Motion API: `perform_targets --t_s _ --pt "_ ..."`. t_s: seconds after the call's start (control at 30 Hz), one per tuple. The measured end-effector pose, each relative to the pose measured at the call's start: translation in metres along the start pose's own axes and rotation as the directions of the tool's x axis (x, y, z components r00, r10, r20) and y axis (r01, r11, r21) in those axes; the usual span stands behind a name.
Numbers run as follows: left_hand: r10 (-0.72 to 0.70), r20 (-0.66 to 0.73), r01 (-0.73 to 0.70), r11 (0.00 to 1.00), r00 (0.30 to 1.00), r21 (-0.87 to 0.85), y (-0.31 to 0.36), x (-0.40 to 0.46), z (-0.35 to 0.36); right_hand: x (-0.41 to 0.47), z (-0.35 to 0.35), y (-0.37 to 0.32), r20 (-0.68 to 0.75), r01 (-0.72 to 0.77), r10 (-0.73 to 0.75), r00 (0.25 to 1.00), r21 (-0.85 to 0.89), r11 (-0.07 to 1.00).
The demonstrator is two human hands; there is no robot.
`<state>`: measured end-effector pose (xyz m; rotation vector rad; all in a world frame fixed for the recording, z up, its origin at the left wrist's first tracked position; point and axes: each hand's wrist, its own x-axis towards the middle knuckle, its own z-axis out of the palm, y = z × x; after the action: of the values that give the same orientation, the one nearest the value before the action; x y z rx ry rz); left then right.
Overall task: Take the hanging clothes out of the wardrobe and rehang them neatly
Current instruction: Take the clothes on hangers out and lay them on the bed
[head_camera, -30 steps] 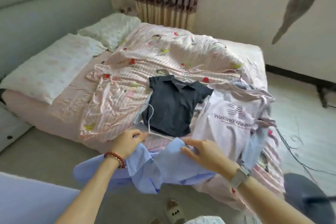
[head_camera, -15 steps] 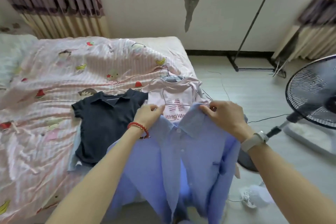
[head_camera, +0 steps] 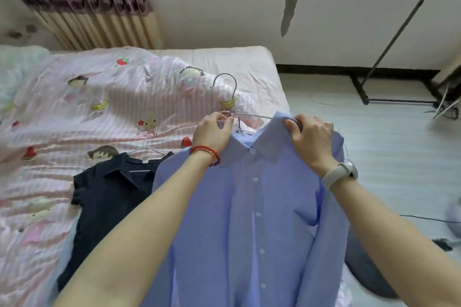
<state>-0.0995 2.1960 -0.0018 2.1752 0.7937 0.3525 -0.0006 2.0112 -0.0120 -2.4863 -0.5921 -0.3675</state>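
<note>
Left hand (head_camera: 212,129) pinching the collar's left side plus the wire hanger (head_camera: 230,97) neck, fingers curled tight; right hand (head_camera: 310,137) gripping the collar's right tip. Blue shirt (head_camera: 249,219) held up between them, hanging buttoned in front of the bed (head_camera: 62,112), hanger shoulders look part-way in. Dark top (head_camera: 109,197) lies flat on the bedding w/ its own hanger. Progress, imo: clothes out, this one nearly hangered, nothing visibly rehung yet; rack pole (head_camera: 409,17) stands at right.
</note>
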Motion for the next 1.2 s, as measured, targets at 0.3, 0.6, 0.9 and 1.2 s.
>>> perform_targets --t_s 0.3,0.6,0.9,1.2 --pt "-0.253 0.346 0.042 0.856 0.903 0.515 -0.171 -0.024 0.138 0.030 0.189 0.092 0.264 -0.051 0.119 0.957 -0.248 0.967" --pt "-0.213 0.347 -0.058 0.775 0.913 0.629 -0.219 -0.019 0.171 0.050 0.247 0.119 0.281 -0.026 0.100 0.955 -0.256 0.966" --pt "-0.047 0.241 -0.103 0.812 0.969 0.575 -0.194 0.030 0.162 0.086 0.234 0.124 0.222 -0.139 0.183 0.958 -0.202 0.970" --pt "-0.230 0.427 -0.126 0.743 0.874 0.657 -0.220 0.017 0.177 0.041 0.258 0.113 0.486 -0.017 0.152 0.861 -0.271 0.962"
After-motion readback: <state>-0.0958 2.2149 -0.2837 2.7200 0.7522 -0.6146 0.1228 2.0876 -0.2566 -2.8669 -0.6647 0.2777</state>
